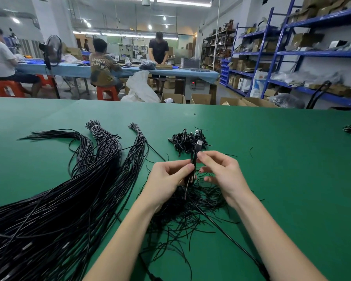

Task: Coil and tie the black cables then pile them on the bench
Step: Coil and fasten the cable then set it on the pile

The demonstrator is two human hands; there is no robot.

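Two hands meet at centre frame over the green bench (272, 159). Left hand (168, 175) pinches a folded coil (193, 169) upright, its grip clenched so the loops cannot spring apart. Right hand (219, 169) nips at the coil's top just under the plug (199, 143), likely working a tie round it. Loose ties (190, 211) lie directly beneath, within easy reach. Finished coils form a pile (187, 141) just beyond. Long uncoiled bundles (69, 189) fan across the left.

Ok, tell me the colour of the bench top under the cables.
Green: the bench top is plain green, seen clearly in the head view.
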